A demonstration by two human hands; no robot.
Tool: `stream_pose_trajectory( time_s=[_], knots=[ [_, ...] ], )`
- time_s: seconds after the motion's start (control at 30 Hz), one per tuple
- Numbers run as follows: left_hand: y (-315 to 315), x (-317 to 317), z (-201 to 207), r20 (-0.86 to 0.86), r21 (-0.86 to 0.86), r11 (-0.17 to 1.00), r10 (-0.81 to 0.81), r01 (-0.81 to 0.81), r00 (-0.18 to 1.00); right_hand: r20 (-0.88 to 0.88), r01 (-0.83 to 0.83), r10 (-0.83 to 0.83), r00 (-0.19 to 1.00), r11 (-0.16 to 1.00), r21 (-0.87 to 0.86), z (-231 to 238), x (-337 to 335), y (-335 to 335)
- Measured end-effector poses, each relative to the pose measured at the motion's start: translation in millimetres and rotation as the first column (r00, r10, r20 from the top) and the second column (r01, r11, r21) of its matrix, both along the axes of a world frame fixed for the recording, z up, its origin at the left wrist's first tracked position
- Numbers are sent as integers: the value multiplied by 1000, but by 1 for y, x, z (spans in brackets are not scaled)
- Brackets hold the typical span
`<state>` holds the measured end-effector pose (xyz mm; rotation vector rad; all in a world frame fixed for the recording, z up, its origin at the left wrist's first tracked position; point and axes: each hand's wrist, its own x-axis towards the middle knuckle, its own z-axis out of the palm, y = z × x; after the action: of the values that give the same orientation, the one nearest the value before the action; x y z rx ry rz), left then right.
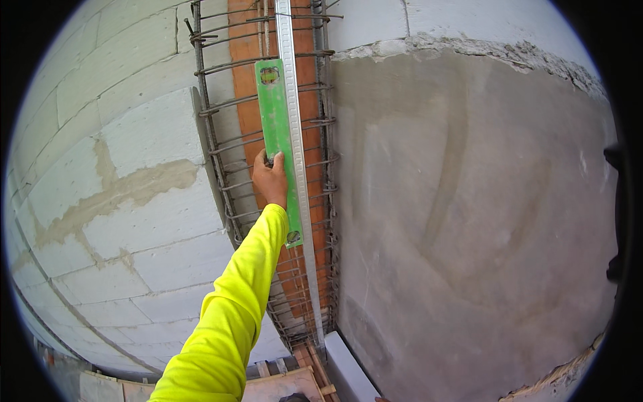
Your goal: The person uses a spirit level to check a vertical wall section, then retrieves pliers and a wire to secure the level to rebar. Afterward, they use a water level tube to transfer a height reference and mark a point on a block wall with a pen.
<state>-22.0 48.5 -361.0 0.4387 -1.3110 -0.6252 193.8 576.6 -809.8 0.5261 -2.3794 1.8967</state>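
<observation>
My left hand [270,181], in a bright yellow sleeve, grips a green spirit level [274,114] by the opening near its middle. The level stands nearly upright, its side along a long, thin metal profile [297,134]. One bubble vial shows near the top, another near the bottom. The profile's upper end runs out of view; its lower end reaches down near the base of the column. At the bottom edge, a sliver of skin beside a pale block appears to be my right hand [382,400]; its fingers are hidden.
Behind the level stands a rebar cage [216,134] with wire ties, in front of an orange-brown board [246,94]. A white block wall [161,221] rises on the left, a grey plastered wall [469,201] on the right. A pale block [349,368] and wooden boards [284,385] lie below.
</observation>
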Motion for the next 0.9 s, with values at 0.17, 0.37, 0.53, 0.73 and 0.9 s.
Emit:
stream_pose_trajectory(
  time_s=[0.17,0.37,0.53,0.73,0.9],
  knots=[
    [-2,6,4,44,-48,999,8,-6,999,-67,-21,26,997,997,71,24,3,2],
    [10,14,12,63,-66,998,25,-21,998,315,62,9,949,975,-215,-29,-2,6],
    [11,17,11,179,-66,991,125,-115,976,323,33,36,946,978,-205,-40,-5,13],
    [-5,15,1,67,-146,980,147,-136,987,-11,9,-8,1000,998,64,-13,1,14],
    [-4,23,-17,-18,-168,985,27,-30,999,40,-5,3,999,998,57,8,6,19]
  ],
)
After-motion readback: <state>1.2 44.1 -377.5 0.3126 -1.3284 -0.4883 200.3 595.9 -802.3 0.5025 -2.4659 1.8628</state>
